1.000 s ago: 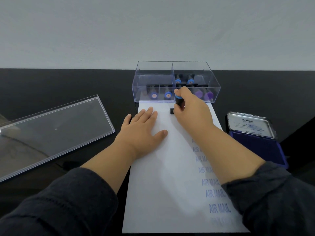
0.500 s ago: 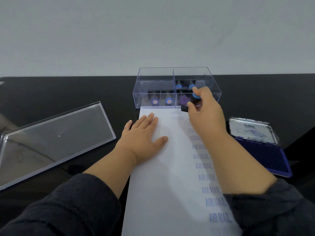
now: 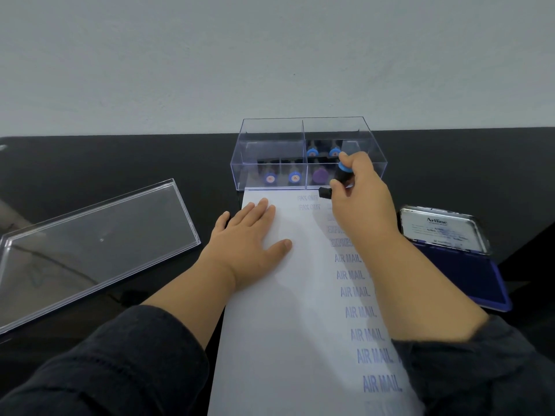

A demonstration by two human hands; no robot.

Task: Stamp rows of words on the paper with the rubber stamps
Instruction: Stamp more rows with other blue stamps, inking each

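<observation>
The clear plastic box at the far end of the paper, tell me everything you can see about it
The clear plastic box is lidless, rectangular, blue-tinged at its edges and split by clear dividers into compartments. It stands upright on the black table against the wall, at the paper's far edge. Blue-capped stamps and a purple one stand inside.

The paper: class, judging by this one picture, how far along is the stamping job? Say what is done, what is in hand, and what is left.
Done: a column of AIR MAIL prints, some partly hidden prints above it, and two faint prints near the top of the paper. In hand: the right hand grips a stamp at the top edge; the left hand presses the sheet flat. Left: the paper's blank left side.
</observation>
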